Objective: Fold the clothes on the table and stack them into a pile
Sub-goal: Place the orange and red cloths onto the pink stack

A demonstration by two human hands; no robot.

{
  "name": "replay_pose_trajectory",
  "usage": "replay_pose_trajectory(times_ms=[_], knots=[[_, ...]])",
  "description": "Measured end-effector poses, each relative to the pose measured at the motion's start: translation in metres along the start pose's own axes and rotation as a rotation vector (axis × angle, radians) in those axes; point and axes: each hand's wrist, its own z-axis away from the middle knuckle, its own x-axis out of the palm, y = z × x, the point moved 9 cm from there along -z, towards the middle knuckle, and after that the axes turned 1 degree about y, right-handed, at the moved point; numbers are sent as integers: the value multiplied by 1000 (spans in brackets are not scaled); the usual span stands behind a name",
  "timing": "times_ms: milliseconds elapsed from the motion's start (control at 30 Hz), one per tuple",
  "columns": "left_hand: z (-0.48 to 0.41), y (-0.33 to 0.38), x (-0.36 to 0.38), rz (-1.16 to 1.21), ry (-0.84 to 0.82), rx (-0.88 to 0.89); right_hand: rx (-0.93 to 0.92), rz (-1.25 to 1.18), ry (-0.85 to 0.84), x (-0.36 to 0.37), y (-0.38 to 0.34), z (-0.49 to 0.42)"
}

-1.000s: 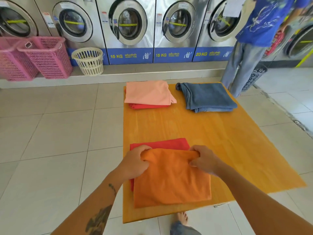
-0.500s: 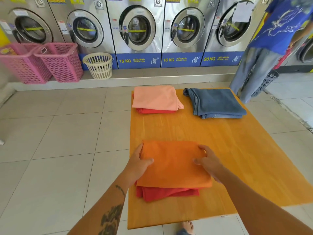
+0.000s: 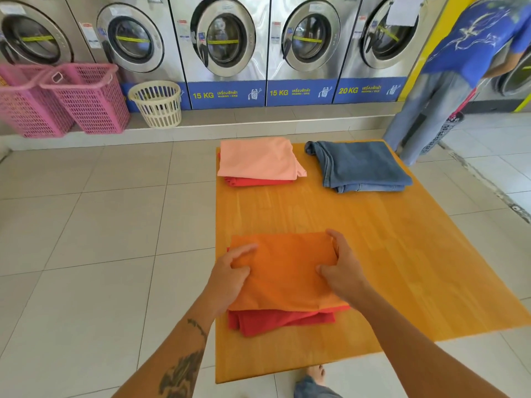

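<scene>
A folded orange cloth (image 3: 283, 271) lies on top of a folded red cloth (image 3: 275, 321) near the front left of the wooden table (image 3: 388, 254). My left hand (image 3: 230, 278) grips the pile's left edge, thumb on top of the orange cloth. My right hand (image 3: 343, 268) grips its right edge, fingers curled around the side. At the far left of the table a folded pink cloth (image 3: 257, 158) sits on another red cloth (image 3: 258, 182). Folded blue jeans (image 3: 362, 165) lie at the far right.
Two pink laundry baskets (image 3: 86, 96) and a cream basket (image 3: 156, 103) stand on the step under a row of washing machines (image 3: 227, 41). A person in a blue shirt (image 3: 471, 38) stands at the table's far right corner beside a dark basket (image 3: 442, 133). My bare foot (image 3: 314, 374) shows below the table's front edge.
The orange cloth went from being held in front of the red cloth to lying on top of it. My hands have shifted to grip the pile's two sides.
</scene>
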Motion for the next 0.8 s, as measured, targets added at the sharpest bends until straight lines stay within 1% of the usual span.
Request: replay_pose_trajectory(times_ms=[100,167,233,367,500,567,700,800], knots=[[5,-8,-14,94,72,-15,43,-100,-4,-1,7,3],[8,-16,-13,64,25,-63,114,-32,-68,8,17,8],[9,-21,-7,33,-41,-126,134,78,-113,18,24,10],[9,-18,-3,9,-122,-164,132,95,-131,22,17,12],[11,-13,-6,23,-103,-126,116,-45,-123,15,10,10],[11,-6,-7,53,-91,-82,109,-114,-157,17,5,11],[1,18,-9,119,-88,-10,185,-352,-246,16,-13,7],[-17,36,-16,156,-60,11,133,-460,-280,1,-38,-15]])
